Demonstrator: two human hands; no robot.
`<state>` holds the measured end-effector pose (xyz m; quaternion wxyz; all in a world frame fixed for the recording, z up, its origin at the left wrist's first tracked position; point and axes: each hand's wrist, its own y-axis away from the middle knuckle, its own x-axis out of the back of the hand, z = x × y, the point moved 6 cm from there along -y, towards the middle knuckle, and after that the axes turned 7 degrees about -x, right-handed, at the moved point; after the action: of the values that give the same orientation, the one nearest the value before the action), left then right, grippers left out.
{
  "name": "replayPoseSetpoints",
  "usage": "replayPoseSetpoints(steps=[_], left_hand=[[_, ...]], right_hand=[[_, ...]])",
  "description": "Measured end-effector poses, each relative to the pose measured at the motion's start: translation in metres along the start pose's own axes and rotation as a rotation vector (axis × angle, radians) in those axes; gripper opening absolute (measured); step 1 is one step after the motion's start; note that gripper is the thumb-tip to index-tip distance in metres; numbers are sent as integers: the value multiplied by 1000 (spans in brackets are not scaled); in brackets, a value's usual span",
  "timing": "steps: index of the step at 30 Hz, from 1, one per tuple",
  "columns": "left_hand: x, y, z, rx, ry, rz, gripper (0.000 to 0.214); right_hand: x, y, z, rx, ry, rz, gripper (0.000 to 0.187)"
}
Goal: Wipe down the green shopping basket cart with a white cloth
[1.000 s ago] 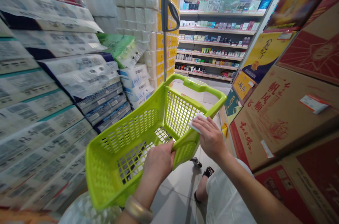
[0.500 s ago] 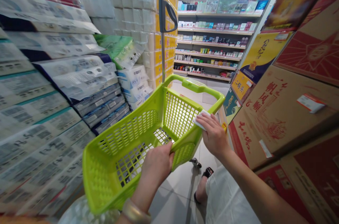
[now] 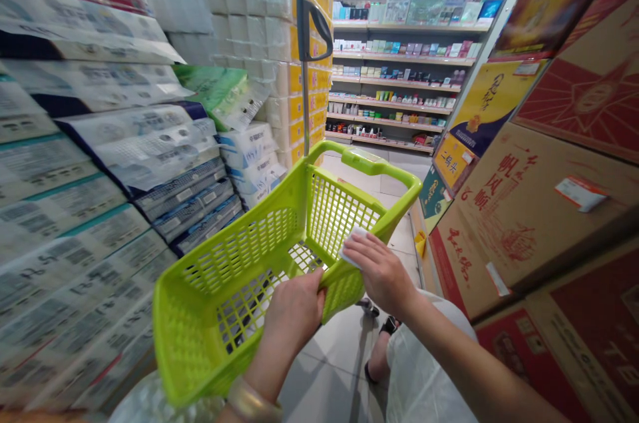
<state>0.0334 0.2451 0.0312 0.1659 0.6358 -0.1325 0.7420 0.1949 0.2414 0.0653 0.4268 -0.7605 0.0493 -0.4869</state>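
Here was the green plastic basket [image 3: 239, 250], right out in front of the person, its long axis running forward and away down the aisle at a slight slant. Lime-bright, hard plastic, walls and floor all square-holed grid, with a smooth, rounded handle [image 3: 369, 162] across the far end. The left hand [image 3: 294, 316] was clamped on the rim of the basket's right wall, fingers curled over it, a shiny bangle [image 3: 252, 402] at the wrist. The right hand [image 3: 379, 273] sat just beyond it on that same rim, the two hands apart, pressing a crumpled white cloth [image 3: 351, 248] down on the plastic. The right hand was the one nearer the far end.

Around them, the aisle closed in! To the left, a wall of wrapped tissue packs [image 3: 124, 136], glossy plastic with toilet rolls [image 3: 249, 10] stacked up behind. To the right, printed cardboard boxes [image 3: 519, 223] in red and tan. A thin metal pole [image 3: 302, 96] rose behind the basket, and far ahead stood shelves of small packaged goods [image 3: 394, 76] above pale floor tiles [image 3: 319, 386].
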Motion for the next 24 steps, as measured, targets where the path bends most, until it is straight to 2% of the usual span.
replayPoseSetpoints(steps=[2,7,12,18,24], left_hand=[[1,1,0,-4,-2,5,17],[0,1,-2,0,2,-14,17],[-2,-1,-5,-12,5,-13,18],[-2,-3,-13,-16,7,-11,19],[-1,-4,-25,-46,-4,-20,21]], right_hand=[[-1,0,-1,20,-14,-22,41],[10,-5,17,-114,37,103,42],[3,-6,6,-16,22,3,39],[12,-9,20,-105,66,101,42],[7,-9,14,-28,63,1,41]])
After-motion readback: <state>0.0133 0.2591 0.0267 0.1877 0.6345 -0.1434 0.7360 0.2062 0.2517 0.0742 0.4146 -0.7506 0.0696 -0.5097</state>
